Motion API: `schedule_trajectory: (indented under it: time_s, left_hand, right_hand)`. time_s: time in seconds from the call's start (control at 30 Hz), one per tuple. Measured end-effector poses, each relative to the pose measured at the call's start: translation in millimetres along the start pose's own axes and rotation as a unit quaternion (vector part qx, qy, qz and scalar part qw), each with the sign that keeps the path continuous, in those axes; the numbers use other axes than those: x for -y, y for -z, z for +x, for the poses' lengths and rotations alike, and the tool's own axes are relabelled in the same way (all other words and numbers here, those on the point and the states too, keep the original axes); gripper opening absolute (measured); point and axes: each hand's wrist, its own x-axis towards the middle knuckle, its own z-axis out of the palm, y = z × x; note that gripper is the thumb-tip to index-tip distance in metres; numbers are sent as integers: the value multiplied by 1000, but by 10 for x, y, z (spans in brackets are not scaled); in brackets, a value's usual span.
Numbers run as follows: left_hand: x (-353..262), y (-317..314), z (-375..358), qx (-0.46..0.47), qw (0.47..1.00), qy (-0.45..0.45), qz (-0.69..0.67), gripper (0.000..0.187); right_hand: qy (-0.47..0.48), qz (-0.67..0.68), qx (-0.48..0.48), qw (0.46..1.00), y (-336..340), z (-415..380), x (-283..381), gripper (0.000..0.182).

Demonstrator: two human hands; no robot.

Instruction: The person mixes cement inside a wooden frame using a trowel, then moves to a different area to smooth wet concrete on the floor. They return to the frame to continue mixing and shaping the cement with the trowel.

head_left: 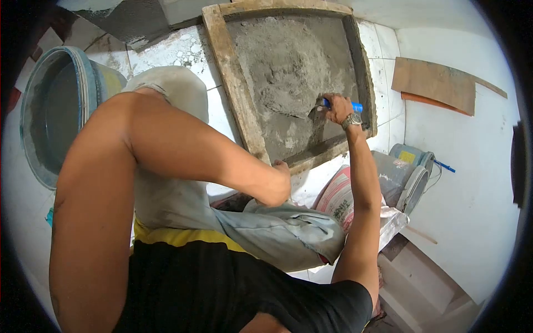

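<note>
My right hand [337, 109] is closed round the blue handle of a trowel [357, 107]. Its blade is partly sunk in wet grey mortar [294, 72], which lies heaped in a shallow wooden mixing box [233, 77]. A wristwatch [352, 120] is on my right wrist. At the box's near left corner, my left hand [282, 169] rests with its fingers curled at the wooden rim. Much of that hand is hidden behind its own wrist and forearm.
On the left stands a large bucket [89, 83] with grey liquid in it. A red and white printed sack [337, 194] and grey buckets [394, 172] sit at the near right. Boards [436, 86] lean by the white wall. White tiles surround the box.
</note>
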Motion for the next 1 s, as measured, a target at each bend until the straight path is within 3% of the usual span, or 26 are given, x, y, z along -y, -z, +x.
schedule_trajectory:
  time_s: [0.07,0.13,0.17,0.2,0.27,0.33,0.4,0.47,0.53,0.6,0.67,0.8,1.0]
  left_hand:
    - [-2,13,-45,-5,1000,6,-15,32]
    - [-9,-20,-5,-19,1000,10,-5,31]
    - [-9,-39,7,-18,1000,9,-4,31]
    - [-3,-50,12,-24,1000,11,-12,31]
    - [-5,-46,18,-34,999,11,-16,31]
    - [-5,-46,1,-29,999,18,-21,33]
    - [-17,-18,-13,-24,999,21,-13,34]
    - [-36,10,-51,-15,1000,22,-7,36]
    - [-46,41,-103,-22,1000,12,0,38]
    - [-63,39,-77,-19,1000,15,3,38]
    - [-76,50,-72,-15,1000,18,8,39]
    - [-91,44,0,5,1000,3,19,39]
    - [-70,-99,285,-1,1000,18,23,36]
  right_hand:
    - [34,1,-56,998,46,-62,-67,45]
    - [-52,98,-24,994,372,-277,44,37]
    - [-41,126,-98,986,429,-402,63,36]
    - [-43,126,-99,986,505,-455,48,36]
    - [-157,325,91,928,683,-562,7,37]
    - [-175,403,71,895,705,-788,163,35]
    - [-142,373,64,914,396,-910,129,42]
    - [-73,185,42,979,298,-1029,358,48]
    - [-39,79,44,995,62,-1153,555,47]
    - [-43,57,80,994,-96,-1214,804,47]
    - [-77,94,69,990,-166,-1185,1066,46]
    - [-61,136,-2,989,-190,-772,1331,43]
    - [-54,158,-25,986,47,-87,1480,43]
